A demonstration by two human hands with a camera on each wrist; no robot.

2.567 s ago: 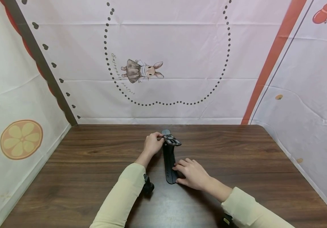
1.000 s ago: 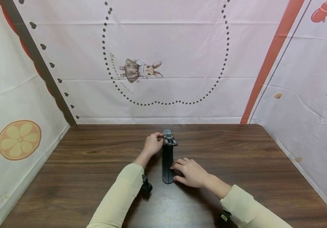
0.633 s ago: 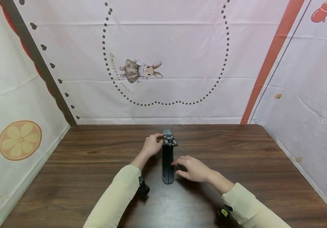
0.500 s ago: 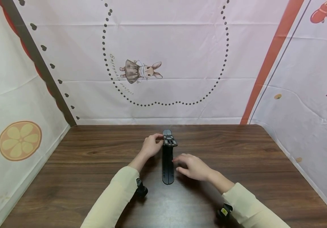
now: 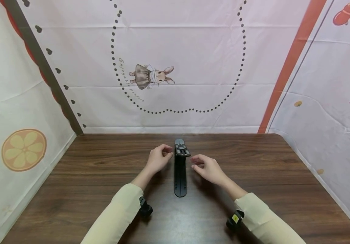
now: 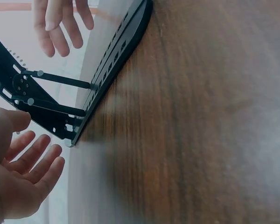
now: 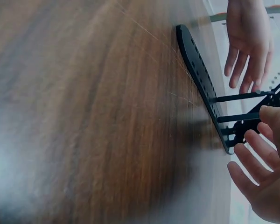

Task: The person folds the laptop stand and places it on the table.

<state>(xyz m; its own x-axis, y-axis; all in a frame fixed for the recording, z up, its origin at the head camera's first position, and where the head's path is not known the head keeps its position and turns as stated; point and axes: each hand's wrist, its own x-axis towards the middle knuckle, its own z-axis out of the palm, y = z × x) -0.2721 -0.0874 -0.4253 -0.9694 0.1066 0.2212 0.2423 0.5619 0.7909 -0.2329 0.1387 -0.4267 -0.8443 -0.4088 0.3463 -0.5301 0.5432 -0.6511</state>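
A black folding stand [image 5: 180,176] is propped up on the table, its slotted base bar [image 7: 196,65] flat on the wood. Two struts, one of them the upper strut [image 6: 60,79] in the left wrist view, prop its raised arm above the base. Just left of the raised top, my left hand [image 5: 156,159] has loosely bent fingers with nothing between them. On the other side my right hand [image 5: 209,169] hovers a little right of the stand, fingers relaxed and thumb apart. Both wrist views show space around the fingers.
A brown wooden table [image 5: 102,169] lies beneath everything. A white printed cloth [image 5: 193,51] hangs behind it and along both sides. Small black cameras are strapped on the wrists, the left camera [image 5: 145,207] and the right camera [image 5: 235,218].
My left hand has let go of the stand's top and drawn back left. My right hand has left the base and moved up the table. Earlier the stand's top straightened; now it stays still.
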